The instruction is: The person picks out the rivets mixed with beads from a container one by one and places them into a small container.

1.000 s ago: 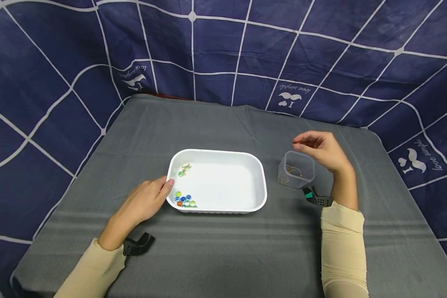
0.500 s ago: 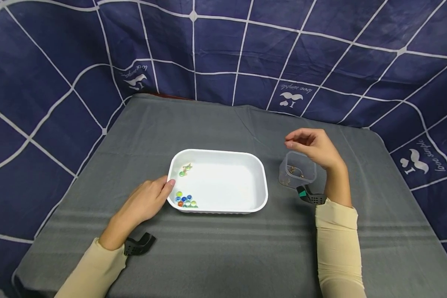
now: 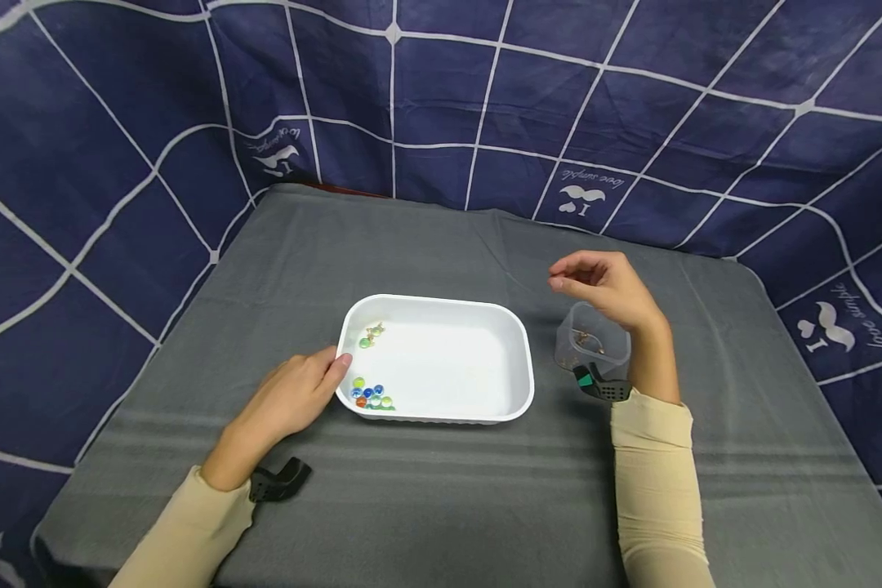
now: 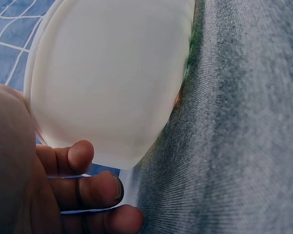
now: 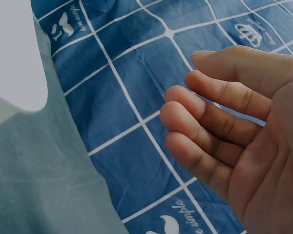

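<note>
White tray (image 3: 448,359) lies on grey cloth (image 3: 441,498), coloured marbles (image 3: 368,393) in its near left corner, a 2nd cluster (image 3: 366,343) behind; left hand (image 3: 287,396) clamps the tray's left rim. Right hand (image 3: 606,290), fingers loosely curled, holding nothing I can see, hangs above a clear tub (image 3: 613,348) beside the tray.

Gray cloth-covered table (image 3: 441,490), white tray (image 3: 448,359) and clear tub (image 3: 568,353) on it

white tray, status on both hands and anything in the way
Left hand grips white tray at left end. Right hand raised near clear container, grip unclear. Marbles in tray's near-left corner. Nothing seen between right hand and tray.
</note>
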Motion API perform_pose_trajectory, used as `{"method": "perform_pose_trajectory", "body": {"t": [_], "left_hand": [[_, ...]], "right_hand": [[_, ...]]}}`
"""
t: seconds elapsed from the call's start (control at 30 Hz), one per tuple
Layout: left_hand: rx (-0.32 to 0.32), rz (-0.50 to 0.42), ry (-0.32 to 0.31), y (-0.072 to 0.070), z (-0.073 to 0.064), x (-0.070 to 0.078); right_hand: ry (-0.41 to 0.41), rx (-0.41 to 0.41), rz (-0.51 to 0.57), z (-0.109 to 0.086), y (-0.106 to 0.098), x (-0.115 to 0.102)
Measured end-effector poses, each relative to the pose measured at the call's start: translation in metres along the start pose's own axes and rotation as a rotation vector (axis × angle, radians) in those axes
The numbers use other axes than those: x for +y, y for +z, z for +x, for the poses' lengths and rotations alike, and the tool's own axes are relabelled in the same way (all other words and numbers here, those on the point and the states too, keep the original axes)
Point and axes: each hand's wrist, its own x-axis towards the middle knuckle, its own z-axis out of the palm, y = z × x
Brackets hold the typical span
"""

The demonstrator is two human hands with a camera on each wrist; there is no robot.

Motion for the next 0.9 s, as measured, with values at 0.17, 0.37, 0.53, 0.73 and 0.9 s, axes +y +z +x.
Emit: {"method": "perform_pose_trajectory", "body": {"t": [0.17, 0.37, 0.53, 0.73, 0.9], "left_hand": [[0.004, 0.001, -0.004, 0.000, -0.001, 0.000], [0.000, -0.009, -0.012, 0.000, -0.001, 0.000], [-0.004, -0.005, -0.012, 0.000, -0.001, 0.001], [-0.004, 0.002, -0.013, 0.000, 0.000, 0.001], [-0.008, 0.007, -0.020, -0.001, -0.001, 0.001]], "right_hand": [[-0.002, -0.022, -0.002, 0.007, 0.007, 0.000], [-0.003, -0.062, 0.019, 0.016, 0.018, -0.001], [-0.016, -0.090, 0.038, 0.022, 0.028, -0.002], [-0.031, -0.108, 0.040, 0.029, 0.038, -0.006], [-0.027, -0.131, 0.037, 0.035, 0.048, -0.007]]}}
